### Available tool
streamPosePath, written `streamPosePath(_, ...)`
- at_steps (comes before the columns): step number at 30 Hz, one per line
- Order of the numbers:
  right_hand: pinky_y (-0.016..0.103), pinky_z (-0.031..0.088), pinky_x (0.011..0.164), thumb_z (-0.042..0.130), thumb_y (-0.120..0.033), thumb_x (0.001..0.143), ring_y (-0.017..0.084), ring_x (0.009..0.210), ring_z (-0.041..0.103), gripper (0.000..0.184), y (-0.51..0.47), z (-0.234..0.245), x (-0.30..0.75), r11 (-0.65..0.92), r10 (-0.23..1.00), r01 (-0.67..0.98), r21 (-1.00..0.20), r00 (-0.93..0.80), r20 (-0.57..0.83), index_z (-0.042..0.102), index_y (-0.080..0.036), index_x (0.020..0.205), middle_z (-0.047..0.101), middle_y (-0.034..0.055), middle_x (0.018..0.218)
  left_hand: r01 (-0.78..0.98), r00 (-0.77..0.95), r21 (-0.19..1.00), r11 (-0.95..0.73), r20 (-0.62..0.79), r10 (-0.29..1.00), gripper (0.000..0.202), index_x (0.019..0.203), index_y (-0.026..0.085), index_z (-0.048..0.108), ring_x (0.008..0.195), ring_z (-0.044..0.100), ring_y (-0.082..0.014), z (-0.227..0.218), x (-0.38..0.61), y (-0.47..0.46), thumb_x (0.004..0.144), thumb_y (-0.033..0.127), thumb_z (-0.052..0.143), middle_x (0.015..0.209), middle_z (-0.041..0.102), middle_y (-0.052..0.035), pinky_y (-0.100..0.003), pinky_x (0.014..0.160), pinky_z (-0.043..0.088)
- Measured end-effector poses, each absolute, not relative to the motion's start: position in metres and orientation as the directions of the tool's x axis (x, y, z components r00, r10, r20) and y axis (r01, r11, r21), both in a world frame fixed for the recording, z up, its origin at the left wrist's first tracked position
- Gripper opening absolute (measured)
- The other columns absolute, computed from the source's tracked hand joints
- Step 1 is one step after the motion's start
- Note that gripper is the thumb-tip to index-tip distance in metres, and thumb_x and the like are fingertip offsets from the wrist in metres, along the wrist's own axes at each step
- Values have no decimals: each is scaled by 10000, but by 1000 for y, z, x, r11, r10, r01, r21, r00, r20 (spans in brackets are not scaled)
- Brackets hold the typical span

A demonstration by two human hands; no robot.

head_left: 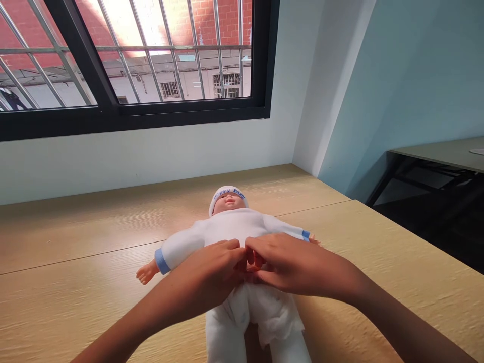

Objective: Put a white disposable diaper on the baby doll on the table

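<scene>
A baby doll lies on its back on the wooden table, in a white top with blue cuffs and white legwear. Its white cap has blue lettering. Crumpled white material, like a diaper or loose cloth, covers the hips and upper legs. Both my hands meet over the doll's waist. My left hand has its fingers curled inward at the belly. Opposite it, my right hand is closed the same way, knuckles almost touching the left. Whatever the fingertips pinch is hidden beneath them.
The light wood table has a seam across it and reaches back to the white wall. Behind is a black-framed window with metal bars. To the right, past the table's edge, stands another table with dark legs.
</scene>
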State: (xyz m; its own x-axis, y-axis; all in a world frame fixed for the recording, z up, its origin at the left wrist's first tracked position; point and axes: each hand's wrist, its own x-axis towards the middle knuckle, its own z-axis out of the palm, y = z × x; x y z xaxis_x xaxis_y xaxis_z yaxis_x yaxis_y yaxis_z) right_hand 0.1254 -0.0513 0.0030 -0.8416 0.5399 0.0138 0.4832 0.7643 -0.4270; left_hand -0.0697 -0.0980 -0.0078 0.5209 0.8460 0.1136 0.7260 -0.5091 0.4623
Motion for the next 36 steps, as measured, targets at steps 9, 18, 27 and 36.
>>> streamPosePath(9,268,365,586,514,-163,861,155,720,551,130,-58,5,125,795,560,507,-334,-824,81,447,-190,752,591,-9,800,709,546,498,-499,60,836,185,780,171,581,700,512,-146,0,-67,-97,841,85,429,810,584,-11,-247,624,360)
streamPosePath(18,310,379,575,515,-145,863,184,704,559,141,-55,-3,123,837,513,448,-314,-842,168,449,-214,758,574,16,778,663,563,540,-518,96,821,191,801,164,606,686,534,-156,2,-69,-96,849,91,435,796,609,-23,-244,593,370)
streamPosePath(27,276,374,631,519,-245,887,155,762,521,146,-31,-12,124,813,382,306,-495,-923,56,411,-201,799,550,0,830,595,636,637,-489,-1,772,161,850,167,594,747,549,-175,7,-76,-91,882,167,436,872,606,-46,-258,654,398)
streamPosePath(36,239,337,574,558,-308,871,109,670,443,180,-13,-24,125,765,335,256,-591,-942,26,459,-181,792,498,-24,768,650,636,583,-488,-65,769,169,855,182,569,767,534,-160,7,-80,-91,892,163,405,913,580,-39,-257,695,399)
